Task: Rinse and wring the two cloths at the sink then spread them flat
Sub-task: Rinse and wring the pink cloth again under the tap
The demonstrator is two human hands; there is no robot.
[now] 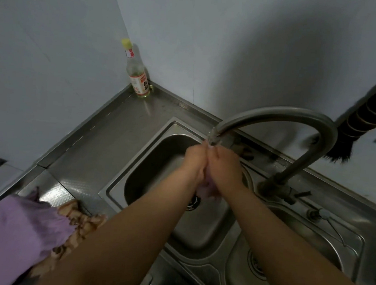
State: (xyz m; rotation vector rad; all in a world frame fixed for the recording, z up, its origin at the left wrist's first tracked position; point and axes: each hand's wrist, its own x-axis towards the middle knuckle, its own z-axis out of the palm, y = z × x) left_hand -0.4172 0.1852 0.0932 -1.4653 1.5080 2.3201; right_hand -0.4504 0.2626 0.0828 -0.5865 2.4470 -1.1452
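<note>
- Under the faucet spout (214,138), above the left basin (157,173) of the steel sink, both hands are meeting, pressed close together.
- Left hand (195,163) is curling its fingers round a pale pink cloth (205,188); the grip is tight, with the cloth bunched.
- Right hand (224,168) is gripping the same cloth from the other side; a wad of it is hanging out below the two palms, blurred.
- Water is appearing to fall from the spout onto the fingertips; the stream itself is too faint to confirm.
- On the near-left counter (105,139), a purple cloth (9,229) is lying spread out, partly covering a brown patterned cloth (77,221) whose ruffled edge is showing beside it, touching the left forearm.
- Right basin (305,243) is sitting near right, with a drain grille showing at its bottom.
- Faucet base with its lever is standing between the basins at the far rim.
- Bottle (137,74) with a yellow cap is standing upright in the far corner of the counter, against the wall.
- Dark brush (364,119) is hanging against the far-right wall, bristles pointing down.
</note>
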